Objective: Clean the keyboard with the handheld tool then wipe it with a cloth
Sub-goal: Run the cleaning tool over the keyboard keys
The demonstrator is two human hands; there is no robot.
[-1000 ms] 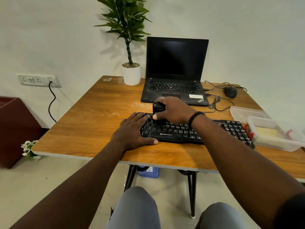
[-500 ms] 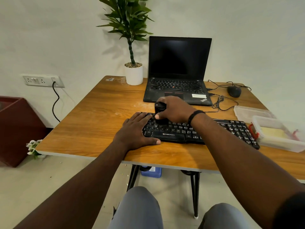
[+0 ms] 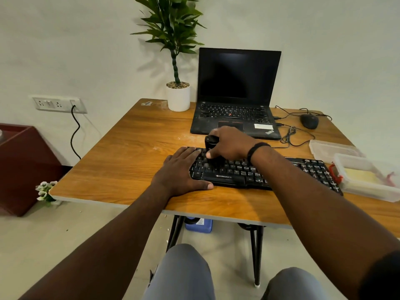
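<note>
Wooden tabletop (image 3: 121,161) carries a black plastic keyboard (image 3: 255,172) centrally; left hand (image 3: 180,172) lies flat at its nine o'clock end, right hand (image 3: 229,146) grips an upright black handheld tool (image 3: 211,142) on the keys.

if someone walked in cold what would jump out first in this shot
The two arms reaching to the black keyboard at the table's near edge: the right hand grips a black handheld tool upright on the keys, and the left hand lies flat on the keyboard's left end. Behind them sit an open laptop, screen dark, and a potted plant.
</note>
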